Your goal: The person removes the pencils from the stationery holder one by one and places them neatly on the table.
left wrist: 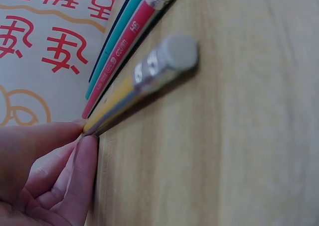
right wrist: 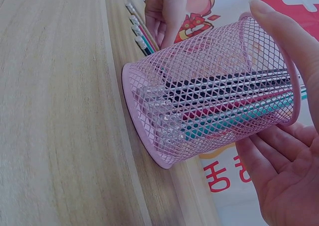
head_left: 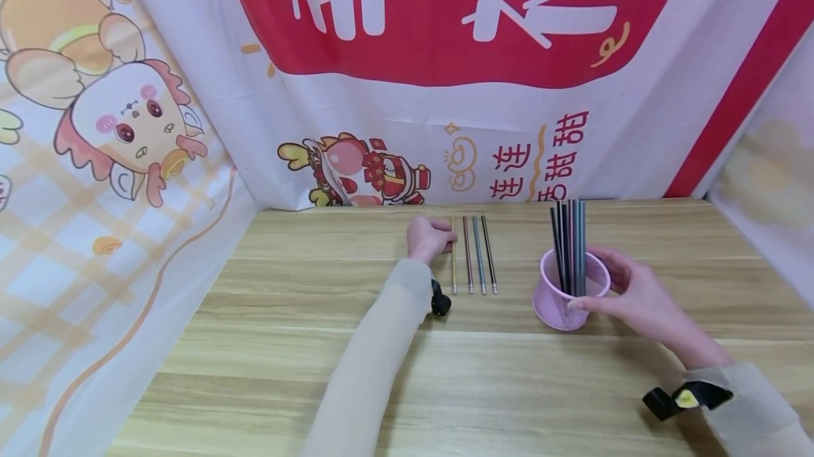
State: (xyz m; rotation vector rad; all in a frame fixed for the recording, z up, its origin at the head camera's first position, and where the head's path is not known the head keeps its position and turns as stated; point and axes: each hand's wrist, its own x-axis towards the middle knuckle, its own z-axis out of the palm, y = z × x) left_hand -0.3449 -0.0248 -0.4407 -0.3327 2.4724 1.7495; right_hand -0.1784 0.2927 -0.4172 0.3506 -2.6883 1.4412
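Observation:
My left hand (head_left: 429,238) pinches a yellow pencil (left wrist: 117,100) near its far end, between thumb and fingers. The pencil lies along the table, its eraser towards me. Beside it lie a red pencil (head_left: 469,259), a blue-green pencil (head_left: 480,259) and a black pencil (head_left: 489,259), roughly parallel. On the right, my right hand (head_left: 636,301) holds a pink mesh pencil cup (right wrist: 209,86), thumb at the near side and fingers round the far side. Several dark, red and blue-green pencils (head_left: 575,252) stand in the cup, eraser ends down.
The wooden table (head_left: 496,386) runs back to a hanging cloth (head_left: 394,104) printed with red shapes and cartoon figures. Another printed cloth (head_left: 210,287) borders the left side. A small black camera (head_left: 440,299) is strapped to the left wrist, and another camera (head_left: 661,402) to the right.

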